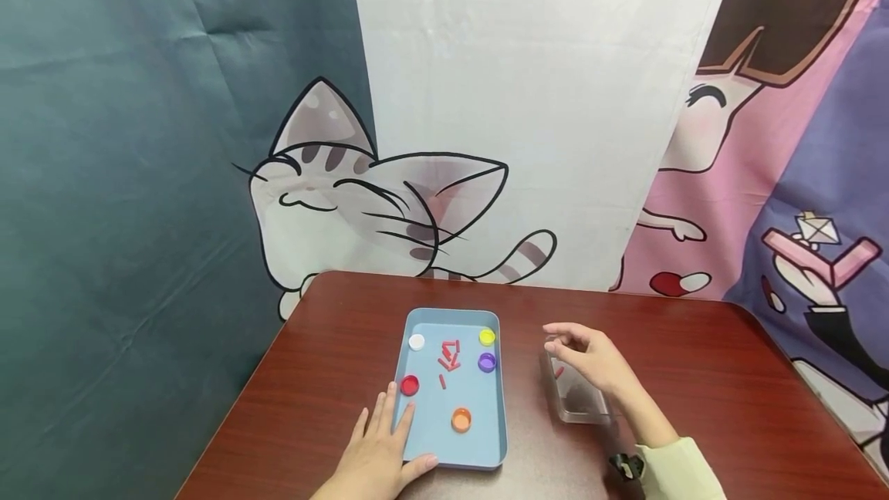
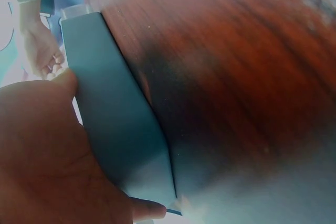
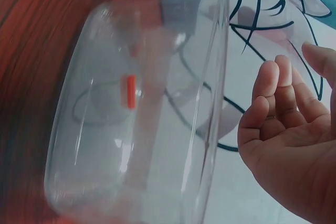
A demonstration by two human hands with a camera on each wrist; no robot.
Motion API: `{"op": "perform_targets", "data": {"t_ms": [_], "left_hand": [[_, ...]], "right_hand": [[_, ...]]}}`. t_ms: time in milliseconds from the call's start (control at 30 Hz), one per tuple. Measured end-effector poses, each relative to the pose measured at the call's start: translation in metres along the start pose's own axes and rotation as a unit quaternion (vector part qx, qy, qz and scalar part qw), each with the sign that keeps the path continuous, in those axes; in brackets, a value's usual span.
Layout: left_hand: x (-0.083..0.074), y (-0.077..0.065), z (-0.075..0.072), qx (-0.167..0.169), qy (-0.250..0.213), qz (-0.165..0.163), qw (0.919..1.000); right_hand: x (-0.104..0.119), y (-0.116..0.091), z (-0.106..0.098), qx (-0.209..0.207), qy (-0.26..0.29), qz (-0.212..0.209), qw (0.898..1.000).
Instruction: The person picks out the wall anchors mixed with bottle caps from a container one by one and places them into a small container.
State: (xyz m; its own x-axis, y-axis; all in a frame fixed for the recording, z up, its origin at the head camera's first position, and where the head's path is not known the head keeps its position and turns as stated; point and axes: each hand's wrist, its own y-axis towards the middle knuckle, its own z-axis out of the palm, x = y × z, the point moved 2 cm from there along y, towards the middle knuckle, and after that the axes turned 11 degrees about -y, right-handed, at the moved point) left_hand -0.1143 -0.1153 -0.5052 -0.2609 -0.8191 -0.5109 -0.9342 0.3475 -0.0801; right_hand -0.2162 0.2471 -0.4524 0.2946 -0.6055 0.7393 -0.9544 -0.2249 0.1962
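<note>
My left hand (image 1: 378,446) rests along the left wall and near-left corner of a blue tray (image 1: 481,450), fingers spread and fairly straight. In the left wrist view the tray's outer side (image 2: 113,87) lies right by the palm. On its floor lie several short red sticks (image 1: 447,355), loosely grouped. Bare of any object, my right hand (image 1: 590,357) hovers over a clear plastic box (image 1: 583,417), fingers loosely bent and thumb apart from them. One red stick (image 3: 130,92) shows in that box in the right wrist view.
Small round caps stand along the tray's sides: white (image 1: 416,342) and red (image 1: 410,385) at left, yellow (image 1: 487,337) and purple (image 1: 487,362) at right. An orange cap (image 1: 461,420) stands nearer. Behind the brown table (image 1: 333,346) hangs a printed curtain (image 1: 542,99).
</note>
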Motion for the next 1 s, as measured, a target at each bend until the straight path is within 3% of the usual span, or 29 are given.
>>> {"op": "perform_targets", "data": {"t_ms": [300,633,1000], "left_hand": [[0.001,0.001,0.001,-0.001,0.003,0.001,1.0],[0.001,0.001,0.001,-0.002,0.008,0.001,1.0],[-0.001,-0.001,0.0,-0.004,0.002,0.0,1.0]], "right_hand": [[0.009,0.011,0.02,0.031,0.046,0.025,0.998],[0.021,0.019,0.039,0.033,0.03,0.005,0.999],[0.032,0.024,0.059,0.053,0.034,0.012,0.998]]}}
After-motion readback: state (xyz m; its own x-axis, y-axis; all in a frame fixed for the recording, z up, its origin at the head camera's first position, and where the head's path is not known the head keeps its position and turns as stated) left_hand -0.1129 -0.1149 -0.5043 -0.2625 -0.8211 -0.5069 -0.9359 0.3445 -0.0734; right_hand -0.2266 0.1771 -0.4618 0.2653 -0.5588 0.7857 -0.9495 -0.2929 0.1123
